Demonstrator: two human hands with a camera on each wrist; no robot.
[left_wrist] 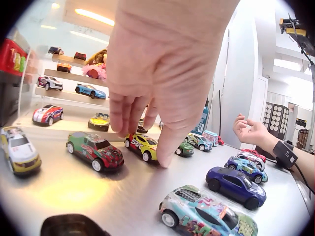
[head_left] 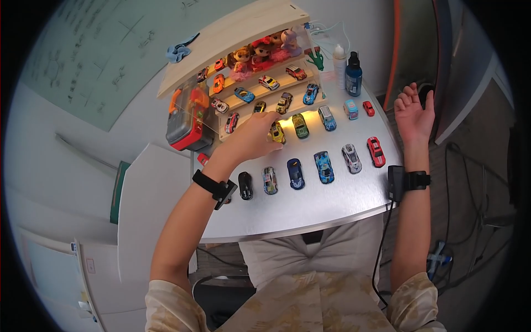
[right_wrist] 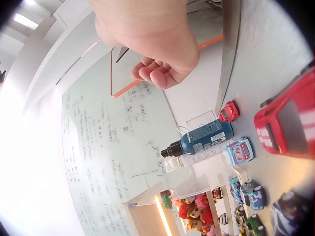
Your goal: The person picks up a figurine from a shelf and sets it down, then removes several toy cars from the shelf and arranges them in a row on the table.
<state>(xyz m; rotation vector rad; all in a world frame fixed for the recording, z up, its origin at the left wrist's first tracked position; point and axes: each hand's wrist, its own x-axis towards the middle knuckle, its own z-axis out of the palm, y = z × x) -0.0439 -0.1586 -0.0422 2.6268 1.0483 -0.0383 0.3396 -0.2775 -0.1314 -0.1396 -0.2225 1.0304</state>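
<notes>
My left hand (head_left: 255, 136) reaches over the table and pinches a yellow toy car (left_wrist: 142, 146), thumb on one side and fingers on the other. The car stands on the metal tabletop in front of the lit wooden shelf. A red-and-green toy car (left_wrist: 96, 150) sits to one side of it, a green toy car (head_left: 300, 125) to the other. Nearer the front edge stand a dark blue toy car (head_left: 296, 174) and a graffiti-patterned one (head_left: 270, 180). My right hand (head_left: 414, 116) is raised beyond the table's right side, palm up, fingers loosely curled and holding nothing.
The stepped wooden shelf (head_left: 238, 41) holds more toy cars and several dolls (head_left: 263, 55). A clear case with a red-and-grey base (head_left: 191, 116) stands left of it. A blue spray bottle (head_left: 354, 76) and a white bottle (head_left: 339, 65) stand at the back right.
</notes>
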